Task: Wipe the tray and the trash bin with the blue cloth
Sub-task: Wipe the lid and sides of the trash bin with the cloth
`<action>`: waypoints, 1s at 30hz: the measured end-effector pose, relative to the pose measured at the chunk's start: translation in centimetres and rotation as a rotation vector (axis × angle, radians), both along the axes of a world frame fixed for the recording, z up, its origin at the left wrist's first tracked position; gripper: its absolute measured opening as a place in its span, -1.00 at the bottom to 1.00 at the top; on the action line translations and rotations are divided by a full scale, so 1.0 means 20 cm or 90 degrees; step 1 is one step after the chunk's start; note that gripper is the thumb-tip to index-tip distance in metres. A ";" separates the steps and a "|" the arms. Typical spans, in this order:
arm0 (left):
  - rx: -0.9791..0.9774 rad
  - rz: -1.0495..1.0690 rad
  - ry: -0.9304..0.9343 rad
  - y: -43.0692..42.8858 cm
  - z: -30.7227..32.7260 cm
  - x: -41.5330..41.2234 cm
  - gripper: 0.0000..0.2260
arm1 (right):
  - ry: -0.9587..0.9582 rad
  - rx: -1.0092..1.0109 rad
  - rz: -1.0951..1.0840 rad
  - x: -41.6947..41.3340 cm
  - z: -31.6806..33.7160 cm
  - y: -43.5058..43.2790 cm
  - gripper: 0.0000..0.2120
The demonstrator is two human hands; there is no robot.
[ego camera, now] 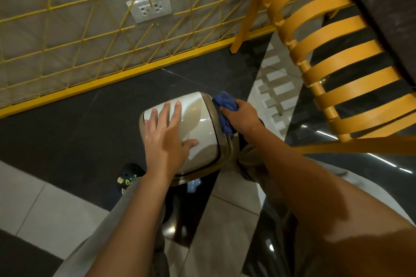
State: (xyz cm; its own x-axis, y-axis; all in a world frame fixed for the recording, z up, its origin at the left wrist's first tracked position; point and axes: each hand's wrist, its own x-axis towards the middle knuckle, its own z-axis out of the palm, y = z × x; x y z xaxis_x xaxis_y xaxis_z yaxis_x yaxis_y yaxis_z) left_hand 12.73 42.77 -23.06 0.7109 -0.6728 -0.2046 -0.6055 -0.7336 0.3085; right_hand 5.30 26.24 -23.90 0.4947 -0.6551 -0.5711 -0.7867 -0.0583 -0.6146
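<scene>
I see my left hand flat and open on top of the trash bin. My right hand squeezes the blue cloth against the bin's right edge, which runs away from me.

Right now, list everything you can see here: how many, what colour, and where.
trash bin: one, white lid with beige rim, centre, on the floor
blue cloth: one, blue, against the bin's right edge
wire grid: one, yellow, along the wall
wall socket: one double, white, upper left
chair: one, yellow, slatted, upper right
floor: dark and pale tiles
shoe: one clear, dark with small charms, lower left of the bin
left hand: flat on the lid
right hand: grips the cloth
</scene>
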 end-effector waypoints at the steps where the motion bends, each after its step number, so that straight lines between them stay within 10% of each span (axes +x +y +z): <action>1: -0.005 0.002 -0.002 0.00 0.00 0.00 -0.17 | -0.006 0.001 -0.003 0.00 0.00 -0.01 -0.69; 8: -0.006 0.000 -0.014 0.00 -0.03 0.00 -0.17 | -0.145 -0.119 0.049 0.04 0.06 0.04 -0.81; 30: -0.027 0.023 0.008 0.01 0.01 0.00 -0.17 | -0.036 -0.073 0.007 0.00 0.03 0.04 -0.71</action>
